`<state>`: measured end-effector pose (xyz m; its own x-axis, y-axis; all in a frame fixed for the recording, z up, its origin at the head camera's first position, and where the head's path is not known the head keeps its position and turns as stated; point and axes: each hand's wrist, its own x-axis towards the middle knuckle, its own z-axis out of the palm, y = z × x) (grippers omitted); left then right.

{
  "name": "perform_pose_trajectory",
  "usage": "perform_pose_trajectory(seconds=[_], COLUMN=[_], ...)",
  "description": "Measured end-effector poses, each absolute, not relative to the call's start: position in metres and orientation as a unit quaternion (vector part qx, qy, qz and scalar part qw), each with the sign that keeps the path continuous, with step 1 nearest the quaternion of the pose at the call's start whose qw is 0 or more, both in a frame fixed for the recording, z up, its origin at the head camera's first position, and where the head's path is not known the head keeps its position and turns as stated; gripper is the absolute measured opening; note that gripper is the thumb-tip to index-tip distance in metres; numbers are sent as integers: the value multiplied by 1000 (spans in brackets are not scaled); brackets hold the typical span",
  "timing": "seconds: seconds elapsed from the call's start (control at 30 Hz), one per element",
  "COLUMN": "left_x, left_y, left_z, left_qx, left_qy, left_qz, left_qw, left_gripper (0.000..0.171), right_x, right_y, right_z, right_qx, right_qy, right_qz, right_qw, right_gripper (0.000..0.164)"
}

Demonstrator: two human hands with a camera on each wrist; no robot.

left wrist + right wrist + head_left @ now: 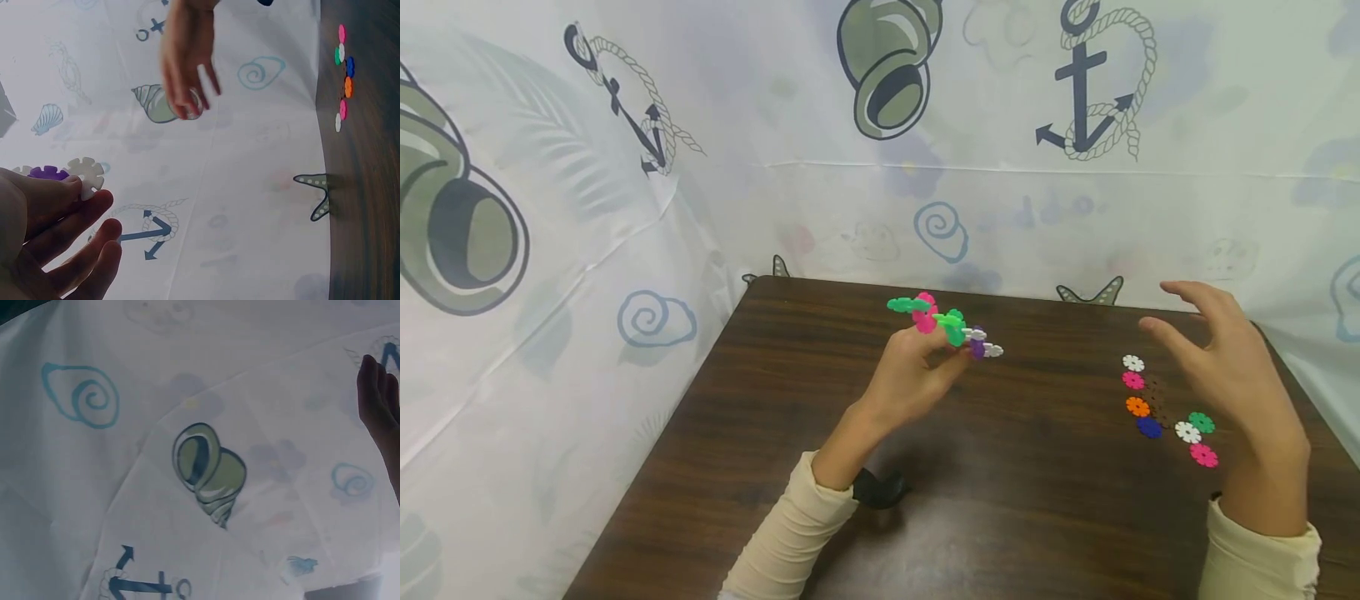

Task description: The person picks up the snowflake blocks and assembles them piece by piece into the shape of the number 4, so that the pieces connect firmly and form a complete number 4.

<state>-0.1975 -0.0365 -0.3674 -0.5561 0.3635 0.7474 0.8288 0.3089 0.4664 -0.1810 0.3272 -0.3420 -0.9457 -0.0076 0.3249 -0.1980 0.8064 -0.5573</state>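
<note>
My left hand (910, 375) is raised over the middle of the dark table and pinches a chain of interlocking notched plastic discs (925, 313). Green, pink, purple and white discs are joined edge to edge in it. In the left wrist view, thumb and index finger meet by a white disc (85, 174) at the chain's end, next to a purple one (48, 173). My right hand (1240, 375) hovers at the right, thumb and fingers spread apart, holding nothing. It is nearest to loose discs lying on the table, among them an orange disc (1138, 407) and a blue disc (1149, 427).
Other loose discs lie there too: a green disc (1202, 422), pink disc (1204, 455) and dark brown discs (1153, 390) that blend into the wood. A patterned white cloth (820, 208) hangs behind and left of the table (1000, 517). A black wrist device (880, 490) sits below my left wrist.
</note>
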Motion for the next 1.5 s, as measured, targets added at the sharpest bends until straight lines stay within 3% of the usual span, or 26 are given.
perform_pose_trajectory(seconds=[0.5,0.9,1.5], left_x=[-198,-197,-197], left_y=[-36,-36,-35], left_z=[-367,-366,-368], left_qx=[-394,-397,-390], left_qy=[-763,-759,-768], left_qz=[-443,-444,-433], left_qw=[259,264,266], left_gripper=[6,6,6], right_x=[-225,-242,-266], right_y=[435,444,412], right_z=[-408,-462,-496], right_qx=[-18,-58,-89], right_qy=[-979,-960,-964], right_qz=[202,256,251], right_qw=[33,-101,3], right_gripper=[90,94,74])
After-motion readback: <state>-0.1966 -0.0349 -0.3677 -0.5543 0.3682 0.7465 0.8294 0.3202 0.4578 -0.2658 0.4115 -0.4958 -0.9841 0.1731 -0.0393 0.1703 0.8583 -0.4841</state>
